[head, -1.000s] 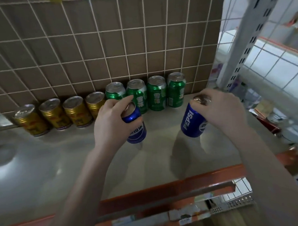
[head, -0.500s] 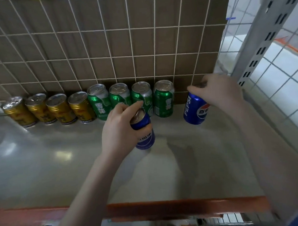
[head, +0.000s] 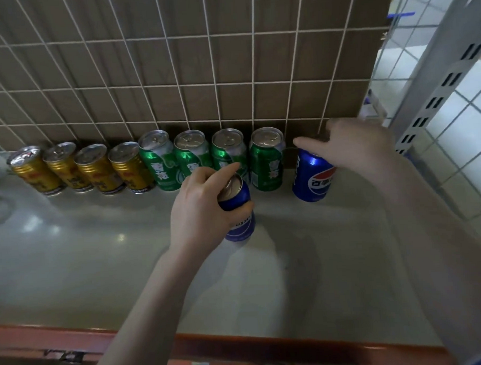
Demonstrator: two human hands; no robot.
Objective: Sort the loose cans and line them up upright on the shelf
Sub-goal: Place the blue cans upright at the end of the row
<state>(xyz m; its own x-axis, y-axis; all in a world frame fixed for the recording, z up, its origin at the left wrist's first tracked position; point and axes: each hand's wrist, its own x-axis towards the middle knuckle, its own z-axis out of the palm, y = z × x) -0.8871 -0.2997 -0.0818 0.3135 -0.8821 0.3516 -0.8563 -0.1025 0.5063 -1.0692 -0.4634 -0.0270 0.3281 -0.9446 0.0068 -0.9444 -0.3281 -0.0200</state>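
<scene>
Landmark: green cans (head: 216, 158), four upright in a row against the tiled wall (head: 174, 75) at the back of the shelf (head: 71, 258).

Gold cans (head: 79, 168): four, upright, continuing the row directly left of the green cans.

Right blue can (head: 312, 176): upright on the shelf, just right of the green cans with a narrow gap, near the wall. Right hand (head: 353, 147) sits over its top; grip spread loosely, fingers reaching across the lid and rim from above, forefinger pointing toward the green cans. Cannot tell whether the fingers are curled round the rim.

Left blue can (head: 236, 207): in front of the green cans, tilted, lid leaning toward them. Left hand (head: 204, 208) wraps its body; grip pinching the can, thumb on its near side, forefinger along the lid edge. Whether its base touches the shelf is unclear.

Grey slotted post (head: 433, 71) stands well right of the green cans.
</scene>
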